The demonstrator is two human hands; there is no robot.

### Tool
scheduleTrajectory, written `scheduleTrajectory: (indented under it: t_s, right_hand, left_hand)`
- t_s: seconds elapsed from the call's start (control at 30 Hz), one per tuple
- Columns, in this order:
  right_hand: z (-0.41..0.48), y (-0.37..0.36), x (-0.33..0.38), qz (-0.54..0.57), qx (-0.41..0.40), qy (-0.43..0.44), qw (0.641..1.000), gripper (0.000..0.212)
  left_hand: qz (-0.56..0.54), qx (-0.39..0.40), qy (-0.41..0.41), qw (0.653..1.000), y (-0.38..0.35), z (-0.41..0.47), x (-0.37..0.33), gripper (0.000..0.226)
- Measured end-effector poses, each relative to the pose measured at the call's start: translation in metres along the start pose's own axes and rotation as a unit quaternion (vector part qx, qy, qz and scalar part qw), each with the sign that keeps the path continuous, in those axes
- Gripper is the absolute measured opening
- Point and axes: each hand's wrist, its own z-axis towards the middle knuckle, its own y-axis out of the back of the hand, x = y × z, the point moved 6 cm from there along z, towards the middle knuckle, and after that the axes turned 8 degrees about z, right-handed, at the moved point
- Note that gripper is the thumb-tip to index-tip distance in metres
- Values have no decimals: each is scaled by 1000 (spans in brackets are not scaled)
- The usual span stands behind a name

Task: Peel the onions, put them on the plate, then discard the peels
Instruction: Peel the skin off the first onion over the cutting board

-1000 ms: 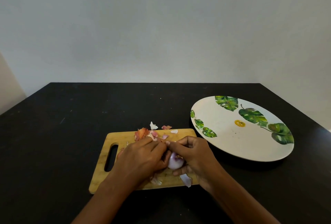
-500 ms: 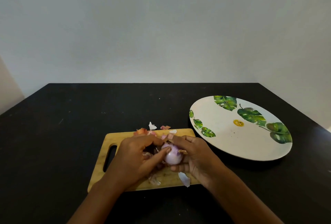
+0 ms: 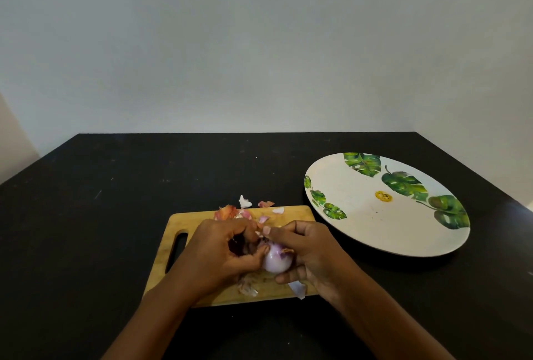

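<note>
Scraps first, at the board's near edge. One pale scrap [image 3: 297, 289] overhangs the edge at 5 o'clock from the onion. A crumpled scrap [image 3: 248, 287] lies on the wood at 7 o'clock.

Onion [image 3: 275, 260]: mostly bare, pale violet, held over the right-centre of the cutting board [image 3: 161, 282], not on the plate.

Right hand [image 3: 311, 256]: cups the onion from 3 o'clock, fingers curled under and over it.

Left hand [image 3: 219, 253]: grasps the onion from 9 o'clock, thumb pressed to its side, fingers curled above it. The index fingertips of both hands meet at a small white flake at 12 o'clock of the onion. Whether the flake is attached cannot be told.

Handle slot [image 3: 176, 253]: at 9 o'clock of the hands, uncovered.

Far edge of the board: the peel cluster [image 3: 227, 211] sits at 11 o'clock. Two loose scraps [image 3: 245, 201] lie just past the edge on the table [image 3: 115, 215].

Plate [image 3: 360, 230]: white with green leaves, at 2 o'clock from the onion. Its rim is near the board's far right corner, and a dark strip of table shows between them. Nothing lies on it.

Open black surface runs from 9 to 12 o'clock, out to the table's left and far edges. The far edge meets the grey wall [image 3: 259, 42].
</note>
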Motion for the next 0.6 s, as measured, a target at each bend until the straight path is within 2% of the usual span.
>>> scheduleTrajectory:
  t_s: [0.1,0.17,0.27,0.37,0.47,0.6]
  right_hand:
    - [0,0,1,-4,-7,6,1000,24]
    - [0,0,1,-7,-10,8,1000,25]
    - [1,-1,0,-9,-12,11,1000,26]
    - [1,-1,1,-3,-11,16,1000,25]
    - [0,-2,2,12,-9,23,1000,26]
    - [1,-2,5,30,-9,39,999,23]
  left_hand:
    - [36,-5,6,999,-1,0,1,23]
    - [119,-11,-21,993,-2,0,-3,22]
    - [246,-29,-88,965,-4,1,-15,23]
    - [314,-54,-132,939,-5,0,-21,26]
    - [334,-79,-151,927,-5,-1,-24,29]
    - [307,-117,-148,933,-2,-4,-27,28]
